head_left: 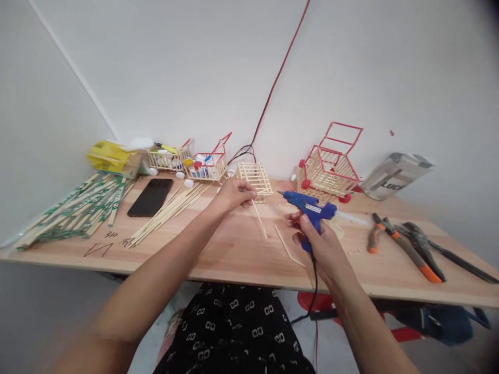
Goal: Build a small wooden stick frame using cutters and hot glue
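My right hand (317, 234) is wrapped round the handle of a blue hot glue gun (310, 203), its nozzle pointing left and a clear glue stick coming out of the back. My left hand (236, 195) is closed in a pinch on a thin bamboo stick (259, 219), which slants down from the fingertips over the table. Just behind that hand stands a small slatted basket frame (253, 176) made of sticks; the fingers hide part of its near side. Another stick, bent (287, 247), lies on the table between my hands.
To the left lie loose sticks (167, 212), a black phone (150, 197) and packaged sticks (81, 208). Small stick carts with bottle caps (206, 167) stand behind. A larger red-trimmed cart (329, 163), a pouch (395, 176) and pliers (409, 249) are at right. The gun's cord (315, 280) hangs over the front edge.
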Tool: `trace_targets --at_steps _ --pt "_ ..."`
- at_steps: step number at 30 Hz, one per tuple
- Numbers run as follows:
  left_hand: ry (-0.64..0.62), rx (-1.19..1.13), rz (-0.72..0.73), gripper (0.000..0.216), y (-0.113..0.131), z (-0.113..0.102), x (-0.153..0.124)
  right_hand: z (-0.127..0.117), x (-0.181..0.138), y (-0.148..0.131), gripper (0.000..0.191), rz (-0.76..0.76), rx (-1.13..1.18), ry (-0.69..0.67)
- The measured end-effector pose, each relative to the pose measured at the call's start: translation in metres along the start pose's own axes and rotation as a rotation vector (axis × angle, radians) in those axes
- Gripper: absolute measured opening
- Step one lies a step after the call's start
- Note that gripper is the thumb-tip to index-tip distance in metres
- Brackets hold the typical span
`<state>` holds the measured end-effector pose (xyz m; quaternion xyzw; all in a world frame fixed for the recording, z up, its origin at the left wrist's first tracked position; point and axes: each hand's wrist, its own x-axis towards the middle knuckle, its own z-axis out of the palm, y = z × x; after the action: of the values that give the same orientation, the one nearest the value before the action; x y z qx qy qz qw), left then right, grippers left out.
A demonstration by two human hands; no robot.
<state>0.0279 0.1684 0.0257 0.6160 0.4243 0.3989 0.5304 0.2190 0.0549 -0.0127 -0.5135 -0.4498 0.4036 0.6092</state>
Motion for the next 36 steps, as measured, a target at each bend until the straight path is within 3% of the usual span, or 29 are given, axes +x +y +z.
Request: trace_targets --at_steps 6,12,20,27,36 --pt "-0.072 0.015 -0.026 0.006 0.016 -0.001 0.015 0.011 0.004 -0.003 0.029 0.108 0.198 -0.127" --pt "-0.087 0.058 -0.027 0.007 0.012 -0.004 0.028 0.031 -0.004 -0.001 0.028 0.188 0.456 -0.195" --pt "-0.161 0.142 -0.029 0.006 0.009 -0.013 0.04 0.044 -0.002 0.007 0.028 0.182 0.54 -0.134" --pt "0.0 0.46 0.086 0.01 0.011 -0.01 0.044 0.053 0.002 0.01 0.028 0.187 0.608 -0.12" --pt "0.081 0.56 0.12 0.01 0.002 -0.011 0.051 0.056 0.006 0.014 0.026 0.197 0.725 -0.102"
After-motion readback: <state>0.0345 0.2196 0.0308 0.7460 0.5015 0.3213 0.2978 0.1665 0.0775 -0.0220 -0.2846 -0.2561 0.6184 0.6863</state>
